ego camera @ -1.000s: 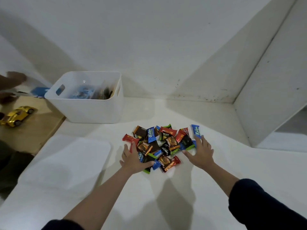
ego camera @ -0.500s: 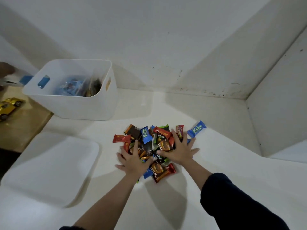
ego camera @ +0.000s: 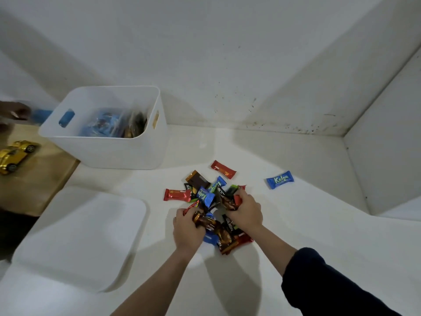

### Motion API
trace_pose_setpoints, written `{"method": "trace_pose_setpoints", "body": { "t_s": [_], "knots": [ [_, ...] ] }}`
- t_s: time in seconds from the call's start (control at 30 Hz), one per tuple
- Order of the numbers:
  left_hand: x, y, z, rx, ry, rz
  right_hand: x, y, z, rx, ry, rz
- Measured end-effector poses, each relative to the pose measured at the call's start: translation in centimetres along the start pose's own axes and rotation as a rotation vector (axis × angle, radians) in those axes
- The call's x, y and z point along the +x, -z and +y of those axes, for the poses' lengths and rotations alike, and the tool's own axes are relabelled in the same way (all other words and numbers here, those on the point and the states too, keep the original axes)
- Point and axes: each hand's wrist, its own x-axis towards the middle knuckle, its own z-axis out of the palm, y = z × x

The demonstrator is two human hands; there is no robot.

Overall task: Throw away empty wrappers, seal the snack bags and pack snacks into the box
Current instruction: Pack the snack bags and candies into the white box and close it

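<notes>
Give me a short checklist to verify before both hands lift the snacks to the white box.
1. Left hand grips snacks from the pile: ok.
2. Right hand grips snacks: ok.
3. White box open on top, with room: ok.
4. Lid lies apart from the box: ok.
5. All snacks gathered: not ok; blue Kalpa snack and red snack lie apart.
6. Grip secure: cannot tell.

Bare desk (ego camera: 177,153) is lying between the snack pile (ego camera: 211,201) and the open-topped box (ego camera: 109,153); the lid (ego camera: 86,236) is occupying the left.
</notes>
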Motion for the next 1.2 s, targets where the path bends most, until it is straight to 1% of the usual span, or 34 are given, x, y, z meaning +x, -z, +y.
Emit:
{"method": "trace_pose_setpoints", "body": {
  "t_s": [0.13, 0.3, 0.53, 0.63, 0.7, 0.77, 0.87, 0.93, 1.1, 1.2],
  "knots": [
    [0.4, 3.4, 0.1, -0.227, -0.025, 0.003, -0.9, 1.6, -2.7, 0.212, 0.010, 0.056],
    [2.1, 9.6, 1.2, -0.395, -0.084, 0.059, -1.7, 3.6, -9.1, 0.379, 0.049, 0.101],
    [7.9, 19.1, 1.8, -0.610, -0.118, 0.115, -1.6, 4.2, -21.3, 0.571, 0.144, 0.026],
    [11.1, 23.8, 2.1, -0.668, -0.155, 0.187, -0.8, 3.3, -26.8, 0.584, 0.168, -0.016],
    [13.5, 26.6, 2.3, -0.671, -0.162, 0.203, 0.4, 2.4, -30.1, 0.585, 0.134, -0.078],
    [16.0, 28.6, 2.4, -0.650, -0.124, 0.192, 1.9, 1.7, -32.9, 0.548, 0.062, -0.177],
    [19.4, 30.4, 2.0, -0.557, -0.036, 0.178, 3.9, 1.0, -36.0, 0.401, -0.118, -0.321],
    [21.5, 31.1, 1.5, -0.498, 0.008, 0.153, 5.0, 0.6, -37.6, 0.304, -0.192, -0.352],
    [26.0, 31.0, 0.0, -0.359, 0.042, 0.033, 8.1, -0.8, -40.6, 0.131, -0.226, -0.397],
    [27.8, 31.1, -0.9, -0.212, 0.100, -0.131, 9.4, -1.4, -41.4, 0.012, -0.232, -0.440]
  ]
}}
